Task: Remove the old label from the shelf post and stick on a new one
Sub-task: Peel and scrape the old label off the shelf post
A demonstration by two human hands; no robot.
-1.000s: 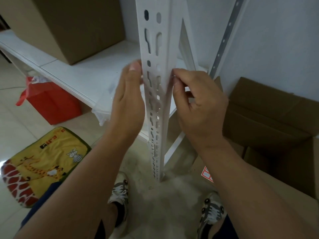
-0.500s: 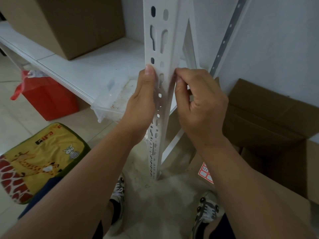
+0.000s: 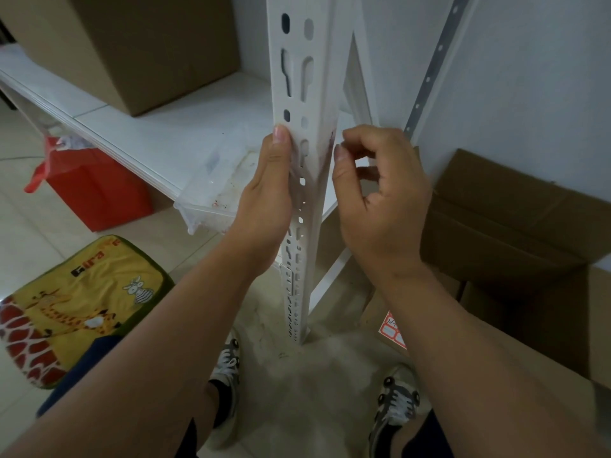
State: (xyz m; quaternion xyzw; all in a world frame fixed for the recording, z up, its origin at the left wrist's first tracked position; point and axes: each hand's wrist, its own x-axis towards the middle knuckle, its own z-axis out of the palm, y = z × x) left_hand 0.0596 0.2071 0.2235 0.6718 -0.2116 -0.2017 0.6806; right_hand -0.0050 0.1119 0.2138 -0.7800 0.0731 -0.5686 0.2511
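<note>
Fingers of the left hand [image 3: 269, 196] lie straight and together, flat against the left face of the white slotted shelf post [image 3: 302, 127], the thumb tip up by a round hole. The right hand [image 3: 380, 193] sits just beside the post's right edge with its fingers curled and thumb and forefinger tips close together near the corner; whether they pinch a scrap of label is too small to tell. A faint reddish smear [image 3: 329, 145] marks the post's corner edge there, between the two hands. The post stands upright on the grey floor at the front corner of a white shelf [image 3: 165, 137], which carries a brown cardboard box [image 3: 139, 44] toward its back and a clear plastic tray [image 3: 215, 196] at its front edge. On the floor to the left are a red bag [image 3: 96, 190] and a yellow giraffe-print cushion [image 3: 76, 302]. Open cardboard boxes [image 3: 515, 226] stand to the right, and a red-bordered label sheet [image 3: 393, 330] lies on cardboard near the post's foot. Two sneakers [image 3: 395, 404] show below.
</note>
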